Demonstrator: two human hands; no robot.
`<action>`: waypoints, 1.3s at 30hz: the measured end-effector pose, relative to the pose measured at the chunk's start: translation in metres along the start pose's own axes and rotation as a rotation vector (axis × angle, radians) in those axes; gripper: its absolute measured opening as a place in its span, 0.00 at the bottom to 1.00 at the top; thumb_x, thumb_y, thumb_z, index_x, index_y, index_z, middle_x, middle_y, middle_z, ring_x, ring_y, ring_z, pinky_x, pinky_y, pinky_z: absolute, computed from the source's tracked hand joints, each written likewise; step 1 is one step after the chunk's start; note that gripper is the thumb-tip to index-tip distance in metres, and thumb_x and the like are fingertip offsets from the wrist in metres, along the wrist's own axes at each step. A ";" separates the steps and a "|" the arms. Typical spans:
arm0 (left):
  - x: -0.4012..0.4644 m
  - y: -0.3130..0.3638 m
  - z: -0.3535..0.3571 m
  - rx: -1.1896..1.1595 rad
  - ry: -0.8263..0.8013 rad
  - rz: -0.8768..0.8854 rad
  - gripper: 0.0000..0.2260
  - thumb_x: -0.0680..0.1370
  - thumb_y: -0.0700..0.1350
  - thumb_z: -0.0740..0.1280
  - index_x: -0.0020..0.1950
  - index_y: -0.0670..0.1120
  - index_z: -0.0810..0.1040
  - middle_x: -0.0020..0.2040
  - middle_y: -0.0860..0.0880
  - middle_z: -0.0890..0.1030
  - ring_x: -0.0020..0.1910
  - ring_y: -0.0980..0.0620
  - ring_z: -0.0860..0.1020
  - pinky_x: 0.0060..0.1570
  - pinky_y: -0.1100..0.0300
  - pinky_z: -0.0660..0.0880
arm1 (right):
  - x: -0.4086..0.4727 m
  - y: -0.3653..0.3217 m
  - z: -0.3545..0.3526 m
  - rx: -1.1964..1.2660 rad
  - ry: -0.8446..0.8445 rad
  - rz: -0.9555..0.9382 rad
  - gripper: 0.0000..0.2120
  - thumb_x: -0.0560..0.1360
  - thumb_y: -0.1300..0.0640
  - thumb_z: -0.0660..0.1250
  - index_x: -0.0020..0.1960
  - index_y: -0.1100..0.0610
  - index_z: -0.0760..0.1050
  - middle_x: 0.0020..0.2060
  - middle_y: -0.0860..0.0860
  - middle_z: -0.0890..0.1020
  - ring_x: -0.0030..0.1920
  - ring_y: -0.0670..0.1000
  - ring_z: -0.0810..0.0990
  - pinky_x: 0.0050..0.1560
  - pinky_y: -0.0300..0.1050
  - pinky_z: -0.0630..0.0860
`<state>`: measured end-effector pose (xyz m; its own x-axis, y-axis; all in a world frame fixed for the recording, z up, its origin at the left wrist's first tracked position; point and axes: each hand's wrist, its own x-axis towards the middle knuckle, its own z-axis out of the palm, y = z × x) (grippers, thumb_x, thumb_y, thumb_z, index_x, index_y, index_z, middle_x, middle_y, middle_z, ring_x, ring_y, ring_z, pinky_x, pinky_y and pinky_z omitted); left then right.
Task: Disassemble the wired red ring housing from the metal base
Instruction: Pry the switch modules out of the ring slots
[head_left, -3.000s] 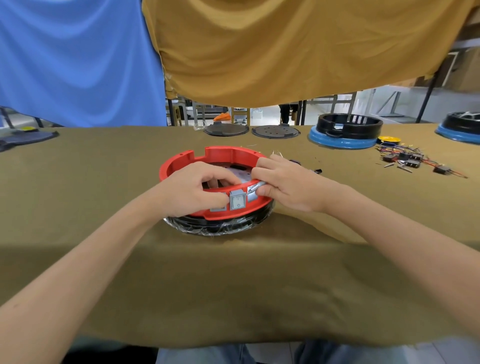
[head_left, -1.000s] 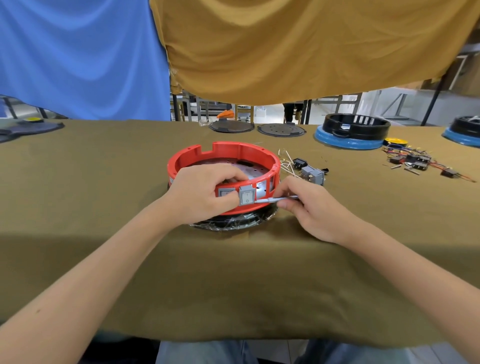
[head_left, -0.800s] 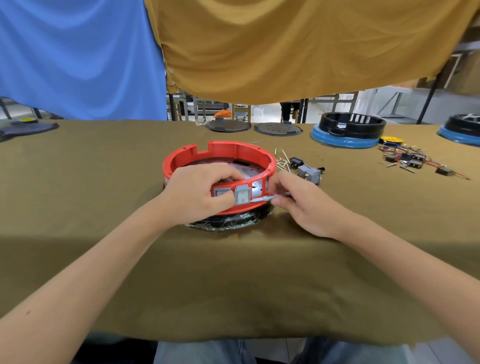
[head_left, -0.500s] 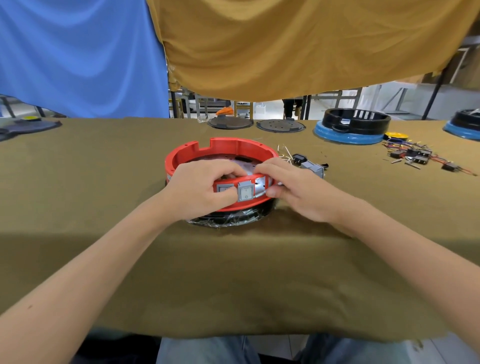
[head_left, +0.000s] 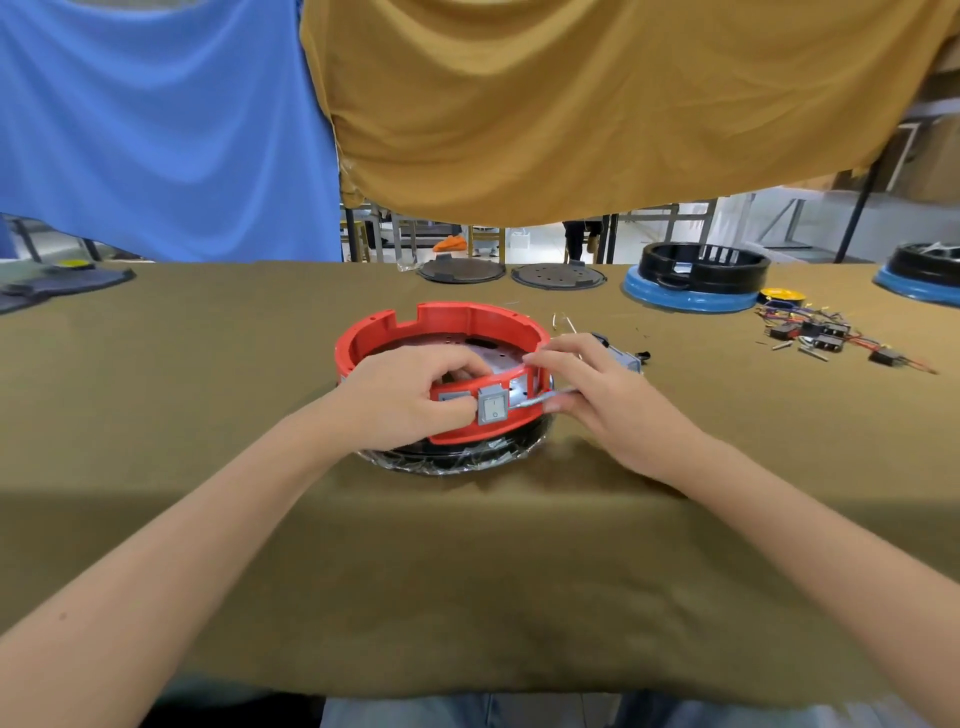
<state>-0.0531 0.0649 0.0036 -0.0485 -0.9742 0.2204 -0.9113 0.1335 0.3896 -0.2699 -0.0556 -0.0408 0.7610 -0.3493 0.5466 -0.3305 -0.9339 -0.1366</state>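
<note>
Brown cloth covers the surface (head_left: 156, 415), and the red ring (head_left: 447, 322) sits mid-surface on its metal base (head_left: 467, 460). Left hand (head_left: 400, 400) still grips the ring's near wall. Right hand (head_left: 597, 395), back beside the ring, pinches a thin tool (head_left: 540, 399) again, so prying probably continues.

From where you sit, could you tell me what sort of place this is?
Probably an assembly workshop: a cloth-covered bench, loose wired switches, spare black-and-blue housings, and metal frames beyond hanging cloths.
</note>
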 end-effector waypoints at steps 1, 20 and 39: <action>0.001 0.002 -0.001 -0.029 -0.020 -0.018 0.17 0.72 0.55 0.63 0.60 0.57 0.77 0.51 0.62 0.80 0.49 0.64 0.78 0.49 0.59 0.76 | -0.006 -0.002 0.001 -0.040 0.078 0.021 0.17 0.81 0.56 0.64 0.68 0.59 0.74 0.60 0.55 0.74 0.48 0.52 0.80 0.46 0.46 0.78; 0.027 0.027 -0.009 -0.024 -0.171 -0.070 0.09 0.77 0.48 0.68 0.55 0.48 0.82 0.49 0.47 0.85 0.49 0.45 0.81 0.56 0.44 0.77 | -0.032 -0.045 0.008 0.435 0.168 0.516 0.05 0.80 0.59 0.64 0.53 0.50 0.77 0.38 0.44 0.78 0.30 0.39 0.73 0.32 0.29 0.68; 0.035 0.030 0.007 0.022 -0.045 -0.131 0.14 0.78 0.50 0.66 0.50 0.38 0.80 0.47 0.38 0.82 0.39 0.43 0.74 0.45 0.48 0.74 | 0.024 -0.092 0.034 0.714 0.137 1.003 0.04 0.81 0.63 0.54 0.51 0.57 0.59 0.39 0.49 0.68 0.35 0.47 0.66 0.30 0.40 0.62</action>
<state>-0.0849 0.0335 0.0169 0.0534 -0.9903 0.1280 -0.9197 0.0011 0.3926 -0.2024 0.0194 -0.0435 0.2687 -0.9631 0.0169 -0.3223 -0.1064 -0.9406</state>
